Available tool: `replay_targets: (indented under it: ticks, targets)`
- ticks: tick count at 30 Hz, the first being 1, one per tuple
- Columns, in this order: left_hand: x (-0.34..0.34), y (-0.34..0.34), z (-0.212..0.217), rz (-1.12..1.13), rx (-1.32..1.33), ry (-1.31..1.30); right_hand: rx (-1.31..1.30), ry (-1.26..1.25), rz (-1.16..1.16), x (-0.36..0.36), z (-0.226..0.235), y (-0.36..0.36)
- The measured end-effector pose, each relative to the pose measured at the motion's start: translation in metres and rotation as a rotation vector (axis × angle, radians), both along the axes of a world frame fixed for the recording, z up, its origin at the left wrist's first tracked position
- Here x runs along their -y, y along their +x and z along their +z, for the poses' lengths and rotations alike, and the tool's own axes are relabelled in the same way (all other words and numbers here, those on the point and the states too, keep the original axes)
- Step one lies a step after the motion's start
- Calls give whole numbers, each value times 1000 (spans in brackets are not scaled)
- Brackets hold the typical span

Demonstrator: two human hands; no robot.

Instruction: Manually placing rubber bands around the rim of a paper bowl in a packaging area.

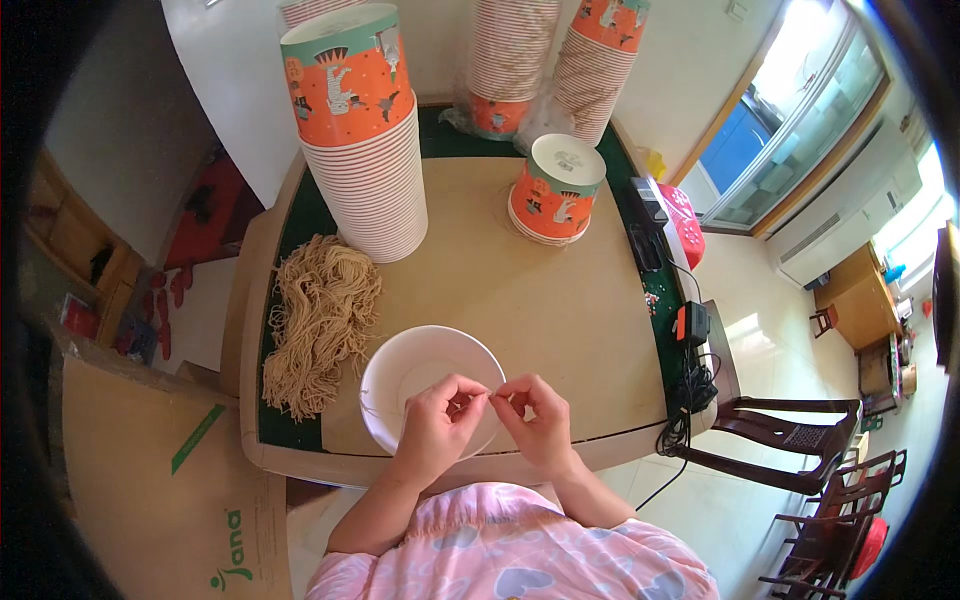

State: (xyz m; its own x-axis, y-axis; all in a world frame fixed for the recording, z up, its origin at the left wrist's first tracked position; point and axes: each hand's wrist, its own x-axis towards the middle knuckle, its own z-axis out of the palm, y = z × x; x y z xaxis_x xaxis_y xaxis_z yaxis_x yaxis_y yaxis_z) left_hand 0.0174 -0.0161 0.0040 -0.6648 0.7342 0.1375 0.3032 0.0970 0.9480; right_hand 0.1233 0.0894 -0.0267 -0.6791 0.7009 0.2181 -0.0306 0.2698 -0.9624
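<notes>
Near the front edge of the table, a white paper bucket (385,365) stands with its open mouth up. A thin strand shows at the left side of its rim. My left hand (440,425) is over the bucket's mouth, thumb and fingers pinched. Just beyond the right rim, my right hand (535,420) is pinched too, its fingertips meeting the left ones. What they pinch is too small to make out. Left of the bucket lies a loose heap of tan twine (320,325).
A tall stack of paper buckets (365,180) stands at the back left, and a short upside-down stack (555,190) at the back right. More stacks (510,60) stand behind, partly in plastic. Black cables (685,395) run along the right edge, beside a wooden chair (780,435).
</notes>
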Motion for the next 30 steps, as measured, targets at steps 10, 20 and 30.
replay_targets:
  ticks: [10,20,30]
  targets:
    - [1,1,-1,-20,63,32,19,151,13,-1,3,1]
    - [-4,3,0,24,-4,21,-11,184,10,-1,0,-1]
    - [-5,4,-10,33,51,38,-15,184,24,-2,-6,1]
